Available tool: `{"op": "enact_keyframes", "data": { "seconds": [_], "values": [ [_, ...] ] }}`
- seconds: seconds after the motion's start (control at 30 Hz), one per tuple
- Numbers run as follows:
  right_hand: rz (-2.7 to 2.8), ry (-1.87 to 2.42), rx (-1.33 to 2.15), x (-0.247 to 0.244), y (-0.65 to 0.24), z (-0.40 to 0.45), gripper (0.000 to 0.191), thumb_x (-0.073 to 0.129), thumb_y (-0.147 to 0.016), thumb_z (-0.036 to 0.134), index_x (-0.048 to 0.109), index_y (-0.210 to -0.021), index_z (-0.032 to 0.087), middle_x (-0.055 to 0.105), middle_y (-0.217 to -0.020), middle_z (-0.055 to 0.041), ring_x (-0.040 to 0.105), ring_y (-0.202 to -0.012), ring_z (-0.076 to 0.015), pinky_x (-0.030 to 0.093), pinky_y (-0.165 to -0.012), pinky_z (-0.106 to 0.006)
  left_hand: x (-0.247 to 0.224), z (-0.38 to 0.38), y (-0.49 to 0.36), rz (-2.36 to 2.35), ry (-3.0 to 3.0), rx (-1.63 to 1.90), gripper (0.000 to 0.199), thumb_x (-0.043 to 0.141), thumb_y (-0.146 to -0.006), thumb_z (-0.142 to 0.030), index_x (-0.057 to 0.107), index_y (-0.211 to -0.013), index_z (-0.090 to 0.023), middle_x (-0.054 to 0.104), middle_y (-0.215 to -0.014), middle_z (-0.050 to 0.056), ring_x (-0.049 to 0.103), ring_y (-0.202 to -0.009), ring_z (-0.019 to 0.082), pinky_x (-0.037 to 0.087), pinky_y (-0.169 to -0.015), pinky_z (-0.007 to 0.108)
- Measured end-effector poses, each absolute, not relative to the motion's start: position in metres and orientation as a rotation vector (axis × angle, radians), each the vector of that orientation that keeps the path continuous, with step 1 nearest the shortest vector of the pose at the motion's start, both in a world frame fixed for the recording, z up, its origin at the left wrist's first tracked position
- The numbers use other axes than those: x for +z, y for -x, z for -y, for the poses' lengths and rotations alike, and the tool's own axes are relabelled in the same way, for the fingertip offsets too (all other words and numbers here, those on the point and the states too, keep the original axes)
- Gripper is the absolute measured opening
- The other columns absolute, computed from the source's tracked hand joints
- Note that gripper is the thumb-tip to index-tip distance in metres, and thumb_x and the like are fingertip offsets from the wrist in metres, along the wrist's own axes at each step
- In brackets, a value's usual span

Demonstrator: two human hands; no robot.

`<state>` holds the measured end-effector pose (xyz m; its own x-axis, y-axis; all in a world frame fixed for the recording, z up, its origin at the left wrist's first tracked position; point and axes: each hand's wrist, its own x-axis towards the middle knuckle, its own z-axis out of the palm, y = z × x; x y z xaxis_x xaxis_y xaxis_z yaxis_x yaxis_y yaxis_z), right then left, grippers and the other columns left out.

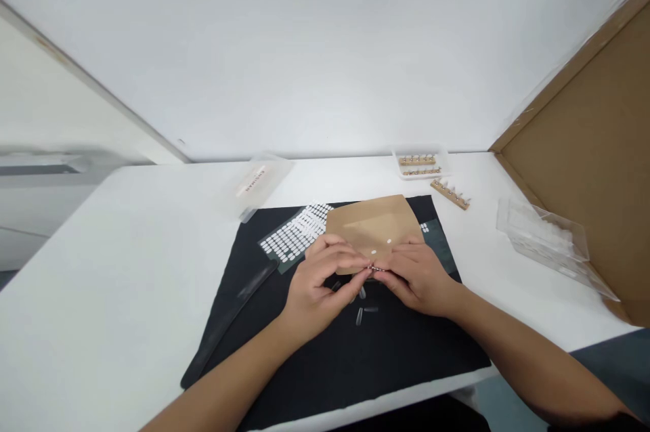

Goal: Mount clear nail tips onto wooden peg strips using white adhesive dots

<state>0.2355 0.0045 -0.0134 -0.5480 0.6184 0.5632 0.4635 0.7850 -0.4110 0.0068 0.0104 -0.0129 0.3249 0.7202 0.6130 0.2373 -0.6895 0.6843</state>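
Observation:
My left hand (322, 276) and my right hand (414, 274) meet over the black mat, fingers pinched. Between their fingertips is a small strip with shiny metal pegs (376, 269), mostly hidden by the fingers. Behind the hands lies a brown paper sheet (373, 225) with two small white oval stickers (388, 241) on it. Just below the fingers, several clear false nail tips (359, 316) are scattered on the mat. A sheet of white oval adhesive tabs (292, 235) is left of the paper.
A black mat (325, 371) covers the white table's middle. At the back stand a clear tray (421, 175) of pegged wooden strips and another pegged wooden strip (451, 194). A clear plastic box (546, 235) is at right by a cardboard panel (583, 147); a translucent pouch (258, 181) lies back left.

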Motion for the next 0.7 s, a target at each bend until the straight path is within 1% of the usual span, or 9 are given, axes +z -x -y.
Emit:
{"op": "enact_keyframes", "data": {
  "seconds": [0.13, 0.27, 0.4, 0.5, 0.57, 0.63, 0.7],
  "values": [
    [2.240, 0.807, 0.111, -0.0153, -0.2333, -0.0049, 0.025, 0.057, -0.112, 0.034, 0.066, -0.095, 0.019, 0.068, -0.072, 0.0015, 0.056, -0.064, -0.0130, 0.035, -0.070, -0.032, -0.0125, -0.0104, -0.0067, -0.852, -2.120, 1.363, 0.016, 0.078, -0.092, -0.011, 0.078, -0.102, -0.024, 0.078, -0.086, 0.002, 0.067, -0.087, 0.021, 0.053, -0.087, 0.042],
    [2.243, 0.825, -0.105, -0.0127, -0.2309, -0.0036, 0.019, 0.065, -0.109, 0.029, 0.066, -0.092, 0.019, 0.071, -0.073, 0.0022, 0.057, -0.066, -0.0125, 0.033, -0.072, -0.034, -0.0130, -0.0105, -0.0064, -0.882, -2.109, 1.380, 0.014, 0.077, -0.092, -0.013, 0.080, -0.100, -0.024, 0.079, -0.086, 0.003, 0.068, -0.088, 0.022, 0.054, -0.086, 0.043],
    [2.239, 0.863, -0.301, -0.0084, -0.2286, -0.0021, 0.020, 0.071, -0.105, 0.026, 0.066, -0.087, 0.019, 0.067, -0.067, 0.0033, 0.054, -0.064, -0.0130, 0.030, -0.072, -0.035, -0.0128, -0.0115, -0.0060, -0.915, -2.118, 1.390, 0.012, 0.075, -0.093, -0.016, 0.082, -0.099, -0.025, 0.081, -0.086, 0.005, 0.070, -0.090, 0.024, 0.055, -0.086, 0.045],
    [2.256, 0.881, -0.358, -0.0075, -0.2283, -0.0008, 0.020, 0.072, -0.104, 0.029, 0.067, -0.088, 0.019, 0.065, -0.065, 0.0031, 0.053, -0.066, -0.0140, 0.029, -0.071, -0.035, -0.0124, -0.0120, -0.0052, -0.927, -2.140, 1.401, 0.014, 0.075, -0.092, -0.015, 0.082, -0.098, -0.025, 0.082, -0.084, 0.004, 0.071, -0.091, 0.024, 0.055, -0.087, 0.046],
    [2.269, 0.887, -0.360, -0.0080, -0.2284, -0.0001, 0.020, 0.072, -0.105, 0.031, 0.068, -0.090, 0.019, 0.064, -0.065, 0.0027, 0.053, -0.067, -0.0148, 0.029, -0.070, -0.036, -0.0124, -0.0118, -0.0048, -0.932, -2.156, 1.397, 0.015, 0.075, -0.091, -0.014, 0.081, -0.096, -0.026, 0.082, -0.083, 0.002, 0.071, -0.087, 0.022, 0.054, -0.089, 0.047],
    [2.280, 0.890, -0.358, -0.0088, -0.2284, 0.0004, 0.019, 0.072, -0.105, 0.033, 0.068, -0.092, 0.019, 0.065, -0.067, 0.0024, 0.053, -0.068, -0.0155, 0.029, -0.070, -0.036, -0.0125, -0.0112, -0.0049, -0.948, -2.162, 1.384, 0.014, 0.076, -0.089, -0.013, 0.080, -0.091, -0.026, 0.081, -0.080, 0.000, 0.071, -0.082, 0.021, 0.054, -0.089, 0.047],
    [2.292, 0.890, -0.366, -0.0093, -0.2280, 0.0011, 0.018, 0.073, -0.104, 0.033, 0.069, -0.093, 0.020, 0.064, -0.067, 0.0023, 0.053, -0.069, -0.0161, 0.028, -0.070, -0.036, -0.0124, -0.0103, -0.0057, -0.978, -2.156, 1.384, 0.013, 0.076, -0.087, -0.013, 0.077, -0.084, -0.026, 0.079, -0.077, -0.001, 0.071, -0.081, 0.021, 0.055, -0.089, 0.047]
  ]
}}
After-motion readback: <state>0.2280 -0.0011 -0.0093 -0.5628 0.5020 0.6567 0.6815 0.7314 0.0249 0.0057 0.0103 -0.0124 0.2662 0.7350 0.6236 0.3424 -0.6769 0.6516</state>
